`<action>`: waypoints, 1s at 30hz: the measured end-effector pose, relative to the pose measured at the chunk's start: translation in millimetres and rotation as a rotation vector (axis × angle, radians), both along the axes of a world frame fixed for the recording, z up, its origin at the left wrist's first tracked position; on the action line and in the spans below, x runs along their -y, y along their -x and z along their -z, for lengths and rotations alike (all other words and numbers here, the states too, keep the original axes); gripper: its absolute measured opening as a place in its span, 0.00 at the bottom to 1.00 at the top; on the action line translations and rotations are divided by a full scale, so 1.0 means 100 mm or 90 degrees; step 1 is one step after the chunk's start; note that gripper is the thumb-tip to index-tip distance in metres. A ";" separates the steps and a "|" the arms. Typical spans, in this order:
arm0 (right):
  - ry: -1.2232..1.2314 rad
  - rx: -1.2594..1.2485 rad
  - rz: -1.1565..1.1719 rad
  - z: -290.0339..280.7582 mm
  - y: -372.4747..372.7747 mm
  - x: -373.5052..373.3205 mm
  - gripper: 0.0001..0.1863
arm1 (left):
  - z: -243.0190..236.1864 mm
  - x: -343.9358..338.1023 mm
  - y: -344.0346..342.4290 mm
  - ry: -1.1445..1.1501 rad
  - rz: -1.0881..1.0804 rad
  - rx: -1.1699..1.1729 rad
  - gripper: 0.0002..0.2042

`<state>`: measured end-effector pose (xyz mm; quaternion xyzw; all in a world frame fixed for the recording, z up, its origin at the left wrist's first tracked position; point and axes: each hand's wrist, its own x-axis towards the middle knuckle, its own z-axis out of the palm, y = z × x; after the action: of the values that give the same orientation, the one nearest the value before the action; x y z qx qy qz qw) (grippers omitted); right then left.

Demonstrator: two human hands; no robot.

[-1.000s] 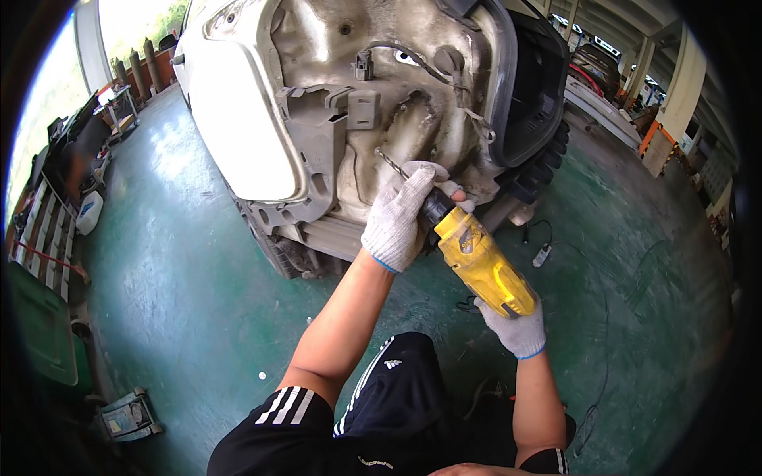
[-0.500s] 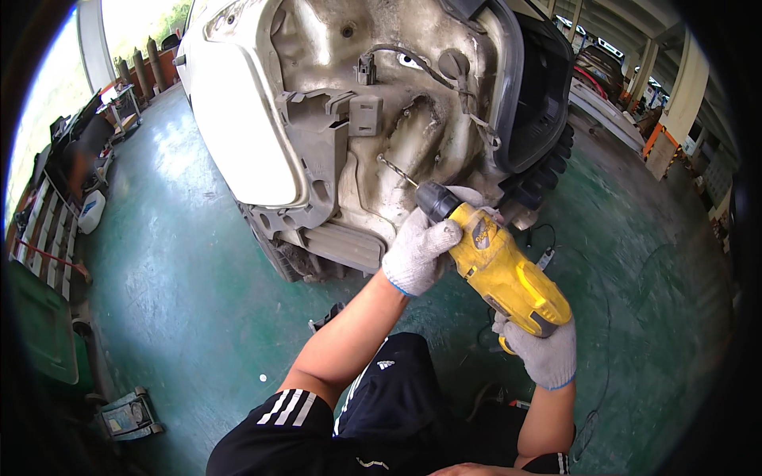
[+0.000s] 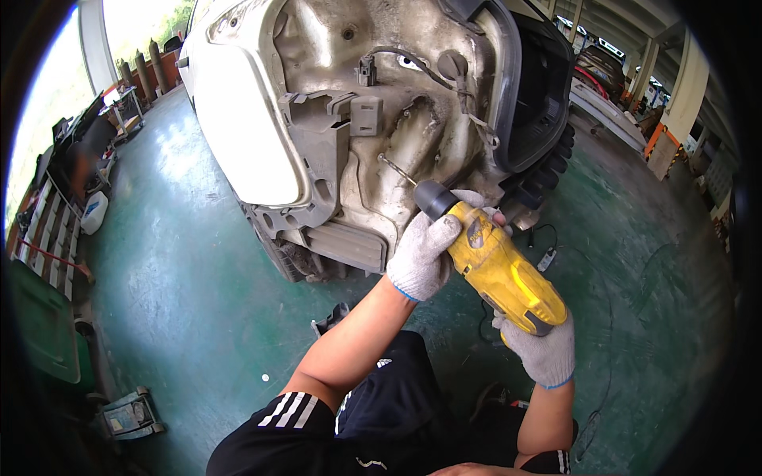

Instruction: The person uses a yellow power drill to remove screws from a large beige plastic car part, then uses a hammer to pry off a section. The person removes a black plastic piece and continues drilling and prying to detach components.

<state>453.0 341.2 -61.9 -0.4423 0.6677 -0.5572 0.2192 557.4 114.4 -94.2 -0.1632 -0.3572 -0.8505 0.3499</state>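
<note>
A yellow power drill (image 3: pixel 504 266) with a black chuck is held in both my gloved hands. My left hand (image 3: pixel 429 242) wraps round the front of its body, just behind the chuck, the fingertips showing on the far side. At the rear, my right hand (image 3: pixel 544 349) grips the handle, most of which is hidden under the drill body. The thin drill bit (image 3: pixel 398 171) points up and left, its tip at the dirty, bare metal body panel (image 3: pixel 369 190) of a white car. Beside the tip is a grey plastic bracket (image 3: pixel 321 151).
A connector (image 3: pixel 366 71) on a dark cable hangs above the bit. Black plastic trim (image 3: pixel 548 87) edges the panel's right side. Behind the drill, a cord (image 3: pixel 548 258) lies on the green floor (image 3: pixel 190 317). At lower left sits a low wheeled metal device (image 3: pixel 129 416).
The drill and both hands have shifted very slightly; the rear of the drill is a little further left and up. The bit's tip stays at the same spot on the panel.
</note>
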 end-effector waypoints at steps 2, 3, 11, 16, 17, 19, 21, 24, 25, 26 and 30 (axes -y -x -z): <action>0.006 0.001 -0.002 0.02 0.00 0.00 0.20 | 0.00 -0.01 0.00 -0.002 0.008 -0.005 0.35; 0.013 0.015 -0.005 0.03 0.00 0.01 0.20 | 0.00 -0.01 0.00 -0.002 0.012 -0.008 0.35; 0.017 0.021 -0.034 0.01 0.01 0.04 0.20 | 0.12 0.14 -0.44 0.125 -0.186 0.246 0.34; -0.014 0.029 -0.022 0.03 0.07 0.01 0.21 | -0.78 0.25 -1.52 0.410 -0.458 0.501 0.19; -0.020 0.040 -0.016 0.01 0.07 -0.01 0.21 | -0.98 0.29 -1.61 0.394 -0.598 0.474 0.16; -0.016 0.048 -0.029 -0.01 0.06 0.00 0.20 | -1.30 0.66 -1.81 0.472 -0.797 0.358 0.13; -0.016 0.086 -0.052 0.01 0.03 0.04 0.21 | -1.60 1.11 -1.95 0.581 -0.912 0.274 0.12; -0.018 0.160 -0.078 0.03 0.04 0.05 0.21 | -1.81 1.64 -1.90 0.892 -1.062 0.271 0.11; -0.022 0.127 -0.067 0.03 0.04 0.05 0.21 | -1.84 1.77 -1.85 1.013 -1.078 0.215 0.11; -0.026 0.095 -0.057 0.03 0.04 0.06 0.21 | -1.86 1.86 -1.79 1.083 -1.036 0.228 0.12; -0.012 0.069 -0.043 0.00 0.02 0.02 0.21 | -1.62 2.06 -1.57 1.192 -1.094 0.207 0.14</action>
<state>450.6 339.0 -61.8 -0.4316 0.6449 -0.5661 0.2780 714.3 -91.2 68.1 0.0413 -0.8450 0.2123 0.4892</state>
